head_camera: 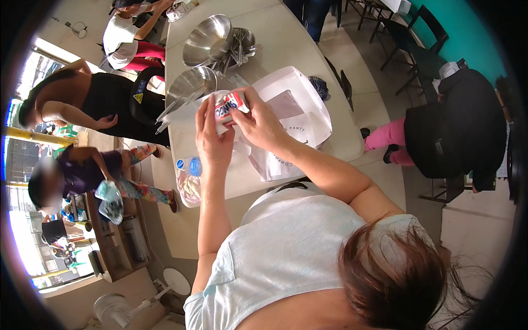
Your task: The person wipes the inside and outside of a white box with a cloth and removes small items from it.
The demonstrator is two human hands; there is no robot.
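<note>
Both of my hands are raised over the near part of a pale table [181, 142]. My left hand [216, 132] and my right hand [258, 119] hold a small red and white printed packet [229, 108] between them, with a whitish, thin sheet or wrapper around it. The packet bears writing; its contents are hidden. Beneath and beside my right hand lies an open white cardboard box [315, 119] with printed flaps. Close to my left wrist are a plastic bottle [190, 166] with a blue label and a crumpled pale cloth or bag [187, 185].
Steel mixing bowls [208, 39], one holding several whisks and utensils, stand at the table's far part. A glossy bowl [192, 84] is nearer, with metal handles jutting over the left edge. A dark checked cloth [319, 88] lies beyond the box. Several people stand around; chairs line the right wall.
</note>
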